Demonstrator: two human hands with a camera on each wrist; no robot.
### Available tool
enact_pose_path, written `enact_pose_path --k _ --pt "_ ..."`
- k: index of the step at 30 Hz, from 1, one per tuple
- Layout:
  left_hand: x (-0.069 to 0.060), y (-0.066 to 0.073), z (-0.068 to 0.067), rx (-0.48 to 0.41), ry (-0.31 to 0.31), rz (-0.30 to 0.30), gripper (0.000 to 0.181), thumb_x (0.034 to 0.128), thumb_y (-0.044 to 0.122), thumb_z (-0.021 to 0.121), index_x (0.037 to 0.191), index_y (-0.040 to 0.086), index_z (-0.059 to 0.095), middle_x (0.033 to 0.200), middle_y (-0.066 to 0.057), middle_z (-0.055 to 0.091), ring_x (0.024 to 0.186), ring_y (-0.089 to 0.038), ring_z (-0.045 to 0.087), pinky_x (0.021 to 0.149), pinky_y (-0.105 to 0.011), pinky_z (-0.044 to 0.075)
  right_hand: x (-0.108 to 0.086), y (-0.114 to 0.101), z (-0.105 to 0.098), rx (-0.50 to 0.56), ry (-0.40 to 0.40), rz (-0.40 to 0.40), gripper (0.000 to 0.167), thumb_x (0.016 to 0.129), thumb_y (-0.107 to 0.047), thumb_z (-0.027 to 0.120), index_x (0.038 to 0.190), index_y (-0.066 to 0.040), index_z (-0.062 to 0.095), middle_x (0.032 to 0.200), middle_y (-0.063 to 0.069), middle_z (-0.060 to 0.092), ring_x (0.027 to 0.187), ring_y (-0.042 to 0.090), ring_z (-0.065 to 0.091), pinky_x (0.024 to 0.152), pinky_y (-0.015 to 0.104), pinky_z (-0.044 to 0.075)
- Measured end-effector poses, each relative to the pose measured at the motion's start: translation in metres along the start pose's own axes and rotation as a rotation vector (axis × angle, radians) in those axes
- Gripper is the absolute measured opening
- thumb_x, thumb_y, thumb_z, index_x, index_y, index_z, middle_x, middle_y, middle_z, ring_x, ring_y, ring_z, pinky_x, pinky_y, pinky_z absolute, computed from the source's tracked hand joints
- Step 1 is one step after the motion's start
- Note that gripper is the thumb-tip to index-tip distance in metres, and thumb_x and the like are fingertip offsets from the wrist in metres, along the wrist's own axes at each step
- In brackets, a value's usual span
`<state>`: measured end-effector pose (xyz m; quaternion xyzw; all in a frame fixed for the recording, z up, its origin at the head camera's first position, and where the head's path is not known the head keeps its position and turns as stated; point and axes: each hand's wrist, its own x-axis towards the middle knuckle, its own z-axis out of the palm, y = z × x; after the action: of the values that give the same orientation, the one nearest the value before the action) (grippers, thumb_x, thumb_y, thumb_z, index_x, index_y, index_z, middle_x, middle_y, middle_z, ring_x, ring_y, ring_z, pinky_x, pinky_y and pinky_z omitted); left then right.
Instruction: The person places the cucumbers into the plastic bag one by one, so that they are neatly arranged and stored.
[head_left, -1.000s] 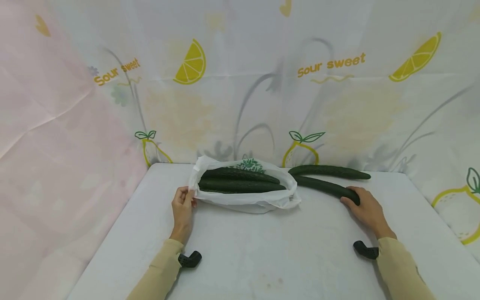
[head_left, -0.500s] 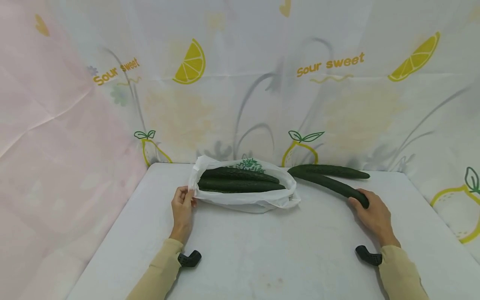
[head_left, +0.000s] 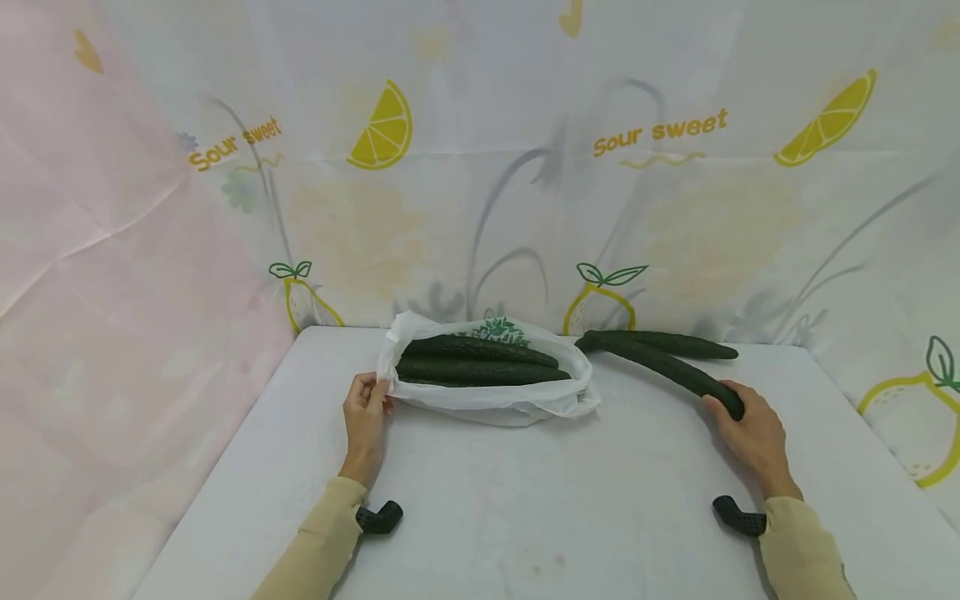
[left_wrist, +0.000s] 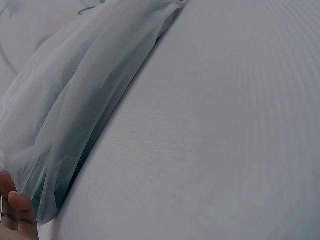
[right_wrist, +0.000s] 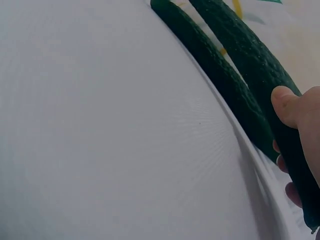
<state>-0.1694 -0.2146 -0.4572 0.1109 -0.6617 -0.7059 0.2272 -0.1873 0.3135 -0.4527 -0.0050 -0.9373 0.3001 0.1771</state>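
A white plastic bag [head_left: 480, 403] with a green print lies on its side across the back of the table, its mouth spread wide. Two dark green cucumbers [head_left: 480, 371] show inside it. My left hand [head_left: 365, 425] pinches the bag's left end between thumb and fingers; in the left wrist view the fingertips [left_wrist: 20, 201] sit at the bag's corner. Right of the bag, my right hand [head_left: 753, 437] grips the near end of a long cucumber [head_left: 667, 367], thumb on top and fingers beneath. Another cucumber [head_left: 697, 344] lies behind, partly covered at its left end by the held one.
The table [head_left: 555, 500] has a white cover. A printed cloth [head_left: 480, 167] with lemon drawings hangs right behind its back edge, and a pinkish cloth [head_left: 135, 292] hangs on the left. Dark wrist mounts [head_left: 738, 517] stick out beside both sleeves.
My right hand has moved right and slightly toward me with the cucumber, whose far end now overlaps the cucumber behind it. My left hand and the bag have stayed in place.
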Motion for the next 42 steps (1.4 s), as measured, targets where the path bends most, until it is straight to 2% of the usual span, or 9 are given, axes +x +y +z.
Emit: enact_pose_path --k 8,16,25,42 --pt "0.0 0.0 0.001 -0.016 0.012 0.016 0.012 0.0958 0.012 0.053 0.102 0.002 0.054 0.074 0.007 0.056 0.065 -0.011 0.05 0.056 -0.018 0.043 0.0 -0.004 0.001 0.002 0.025 -0.013 0.052 0.094 -0.036 0.055 0.127 0.004 0.05 0.12 0.034 0.052 0.108 0.052 0.048 0.084 0.062 0.036" --pt "0.0 0.0 0.0 -0.018 0.012 0.014 0.015 0.0957 0.012 0.053 0.104 0.0 0.053 0.075 0.008 0.056 0.065 -0.01 0.051 0.056 -0.018 0.044 0.0 -0.01 0.001 0.024 0.056 -0.03 0.049 0.093 -0.032 0.057 0.126 0.003 0.052 0.12 0.033 0.054 0.108 0.05 0.05 0.084 0.06 0.037" --pt "0.0 -0.001 -0.001 -0.014 0.006 0.017 0.011 0.0959 0.013 0.053 0.102 0.004 0.054 0.075 0.007 0.057 0.065 -0.011 0.05 0.056 -0.017 0.043 -0.001 -0.018 0.001 0.05 0.034 -0.046 0.05 0.094 -0.033 0.057 0.127 0.004 0.051 0.121 0.032 0.053 0.109 0.05 0.049 0.085 0.06 0.037" --pt "0.0 0.0 0.0 -0.011 0.0 0.011 0.014 0.0961 0.013 0.052 0.104 0.001 0.053 0.075 0.007 0.056 0.066 -0.011 0.05 0.057 -0.019 0.044 -0.001 -0.035 0.003 0.079 0.045 -0.094 0.047 0.093 -0.032 0.059 0.125 0.002 0.054 0.119 0.028 0.056 0.107 0.046 0.052 0.084 0.057 0.038"
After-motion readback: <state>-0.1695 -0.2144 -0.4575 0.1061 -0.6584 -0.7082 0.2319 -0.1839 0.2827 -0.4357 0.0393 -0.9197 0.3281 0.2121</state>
